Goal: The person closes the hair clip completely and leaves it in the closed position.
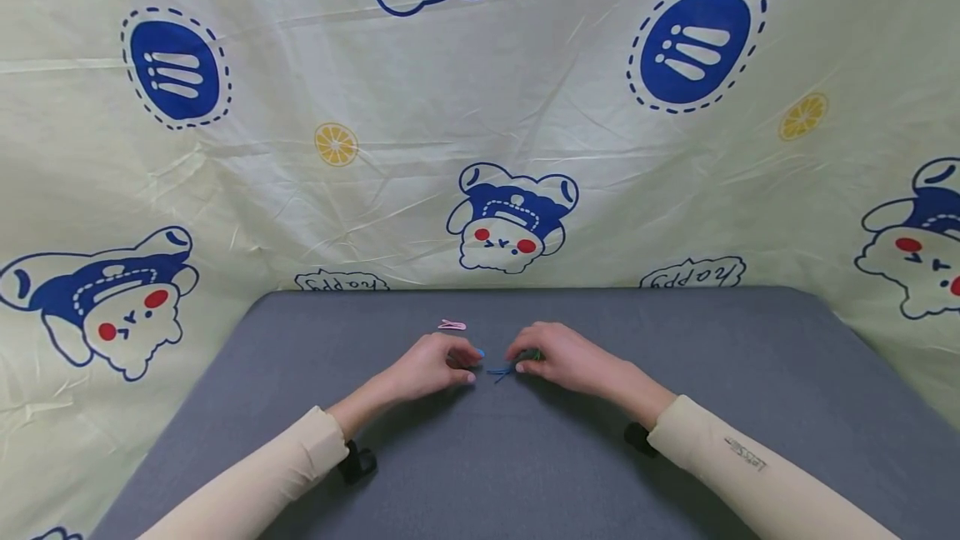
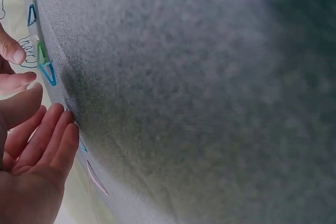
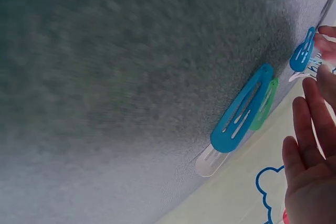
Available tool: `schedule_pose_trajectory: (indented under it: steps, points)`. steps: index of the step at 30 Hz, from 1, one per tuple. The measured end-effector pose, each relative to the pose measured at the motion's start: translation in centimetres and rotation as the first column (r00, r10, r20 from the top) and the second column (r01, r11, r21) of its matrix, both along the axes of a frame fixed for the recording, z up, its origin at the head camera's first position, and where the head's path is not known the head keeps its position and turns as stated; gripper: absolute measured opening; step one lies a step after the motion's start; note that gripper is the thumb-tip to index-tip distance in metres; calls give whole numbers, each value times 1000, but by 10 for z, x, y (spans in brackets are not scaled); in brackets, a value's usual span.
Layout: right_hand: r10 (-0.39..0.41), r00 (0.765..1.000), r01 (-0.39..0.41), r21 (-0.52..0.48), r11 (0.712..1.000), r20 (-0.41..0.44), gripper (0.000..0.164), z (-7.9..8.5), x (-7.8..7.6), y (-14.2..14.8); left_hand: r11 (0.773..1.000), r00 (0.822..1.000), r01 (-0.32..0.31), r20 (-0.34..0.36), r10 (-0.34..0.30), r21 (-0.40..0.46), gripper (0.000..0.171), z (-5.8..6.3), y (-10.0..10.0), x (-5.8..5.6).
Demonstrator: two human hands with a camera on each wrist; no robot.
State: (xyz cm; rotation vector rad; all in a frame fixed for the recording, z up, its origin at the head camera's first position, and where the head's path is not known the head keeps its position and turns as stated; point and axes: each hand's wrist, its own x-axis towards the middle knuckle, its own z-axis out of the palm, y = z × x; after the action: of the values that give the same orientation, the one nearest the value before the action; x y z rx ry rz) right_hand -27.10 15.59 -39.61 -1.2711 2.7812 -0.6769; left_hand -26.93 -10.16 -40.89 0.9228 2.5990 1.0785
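Observation:
Several snap hair clips lie on the grey table (image 1: 480,457) between and behind the two hands. My left hand (image 1: 429,367) is at left centre, thumb and fingers apart with nothing between them; a blue hair clip (image 3: 301,56) shows right by its fingertips in the right wrist view. A pink hair clip (image 1: 452,325) lies just behind that hand. Facing it, my right hand (image 1: 558,357) has loosely bent fingers and holds nothing. Near its fingertips lies another blue clip (image 3: 242,111), overlapping a green clip (image 3: 266,103) and a white clip (image 3: 210,163) in the right wrist view.
A further blue clip (image 2: 31,15) shows at the upper left of the left wrist view. Behind the table hangs a pale printed sheet (image 1: 420,207). Dark wrist cameras (image 1: 357,463) sit under both sleeves, close over the tabletop.

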Motion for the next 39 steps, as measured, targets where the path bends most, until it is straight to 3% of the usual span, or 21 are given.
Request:
schedule_pose_trajectory:
  steps: [12, 21, 28, 39]
  points:
    - [-65, 993, 57, 85, 995, 99, 16, -5, -14, -3, 1000, 1000, -19, 23, 19, 20, 21, -4, 5, -4]
    - [-75, 985, 67, 56, 996, 156, 10, -10, -21, -1, 999, 998, -34, 51, 32, 26, 20, -3, 6, -7]
    - [-88, 979, 80, 50, 996, 185, 7, -9, -21, -4, 999, 997, -31, 69, 29, 31, 20, -2, 5, -6]
    - [-67, 985, 68, 1, 998, 158, 6, -9, -15, -7, 999, 996, -29, 81, 27, 27, 20, 1, -1, -8]
